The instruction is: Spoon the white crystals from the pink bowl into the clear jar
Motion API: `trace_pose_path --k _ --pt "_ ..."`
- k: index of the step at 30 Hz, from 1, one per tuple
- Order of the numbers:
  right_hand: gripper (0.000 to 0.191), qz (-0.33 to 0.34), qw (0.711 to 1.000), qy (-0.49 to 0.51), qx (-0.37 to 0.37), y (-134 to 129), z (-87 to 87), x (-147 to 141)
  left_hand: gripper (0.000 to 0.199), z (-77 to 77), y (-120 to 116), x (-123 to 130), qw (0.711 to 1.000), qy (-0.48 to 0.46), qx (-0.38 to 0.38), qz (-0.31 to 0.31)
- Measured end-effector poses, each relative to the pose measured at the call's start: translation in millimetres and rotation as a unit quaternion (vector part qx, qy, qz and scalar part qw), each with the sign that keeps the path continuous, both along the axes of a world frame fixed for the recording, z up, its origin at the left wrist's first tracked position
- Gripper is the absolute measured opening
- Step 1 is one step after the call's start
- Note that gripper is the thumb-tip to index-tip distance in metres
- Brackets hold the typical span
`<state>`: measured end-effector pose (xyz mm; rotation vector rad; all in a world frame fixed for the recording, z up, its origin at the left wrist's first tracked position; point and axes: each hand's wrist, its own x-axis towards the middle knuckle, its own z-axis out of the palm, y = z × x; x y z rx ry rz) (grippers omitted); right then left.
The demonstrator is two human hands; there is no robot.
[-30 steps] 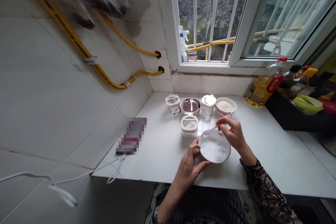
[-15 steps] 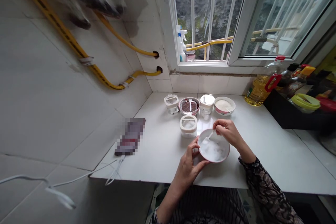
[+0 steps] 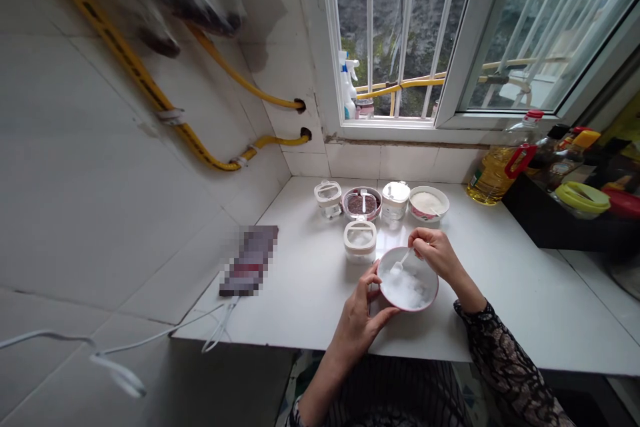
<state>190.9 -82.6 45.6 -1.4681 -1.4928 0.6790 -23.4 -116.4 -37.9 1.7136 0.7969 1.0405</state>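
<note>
With thumb and fingers around its left side, my left hand grips a white bowl that has a reddish rim. A white powder or fine grain, such as salt or sugar, lies in the bowl. Pinched in my right hand is a small white spoon, its head down in the bowl at the powder's edge. Just behind the bowl stands a clear jar with a cream lid and white contents. What the bowl rests on is partly hidden by my left hand.
Along the back are another lidded jar, a bowl of dark red contents, a white-lidded jar and a bowl of pale grains. An oil bottle and black box stand right. Left lies a blurred dark object beside a white cable.
The spoon and my right hand have shifted very slightly to the right over the bowl. My left hand keeps its hold, and the view has tilted a little.
</note>
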Motion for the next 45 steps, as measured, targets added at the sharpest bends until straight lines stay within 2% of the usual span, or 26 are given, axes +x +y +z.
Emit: trace_pose_path --k 6,14,16,18,21,23,27,30,34,37,39,42,45 --pt "0.018 0.000 1.000 -0.004 0.013 1 -1.0 -1 0.035 0.7 -1 1 1.000 -0.011 0.003 0.003" --pt "0.017 0.011 0.991 0.121 -0.050 3 -0.9 1 0.036 3.1 0 0 1.000 -0.012 0.001 0.003" --pt "0.016 0.007 0.988 0.148 -0.049 4 0.2 0 0.035 4.3 -1 0 1.000 -0.009 -0.001 0.006" --pt "0.016 0.004 0.988 0.155 -0.017 5 1.4 -5 0.035 4.9 -1 0 1.000 -0.005 -0.006 0.007" --pt "0.019 0.012 0.991 0.109 0.074 5 1.7 -16 0.035 4.7 -1 0 1.000 -0.002 -0.011 0.004" --pt "0.019 0.020 0.990 0.022 0.140 4 0.4 -23 0.036 4.5 -1 0 1.000 0.000 -0.014 0.001" --pt "0.026 0.067 0.953 -0.179 0.235 3 -1.4 -30 0.035 4.9 -1 0 1.000 -0.003 -0.013 0.002" --pt "0.025 0.048 0.949 -0.172 0.261 0 1.3 -25 0.035 5.0 -1 0 1.000 -0.007 -0.009 0.001" --pt "0.018 -0.019 0.978 -0.053 0.202 -5 7.1 -9 0.035 4.3 -1 0 1.000 0.000 -0.005 0.002" --pt "0.019 -0.026 0.988 -0.051 0.140 -6 7.7 2 0.035 3.6 0 0 1.000 0.004 0.004 0.010" --pt "0.020 -0.005 0.987 -0.100 0.124 -6 5.5 3 0.036 3.4 -1 -1 1.000 0.006 0.006 0.009" --pt "0.021 0.069 0.979 -0.159 0.102 -5 0.6 -5 0.035 3.6 -1 -1 1.000 0.006 0.006 0.005" --pt "0.022 0.110 0.979 -0.153 0.079 -5 -2.0 -12 0.035 4.0 -1 -1 1.000 -0.002 0.010 0.005"
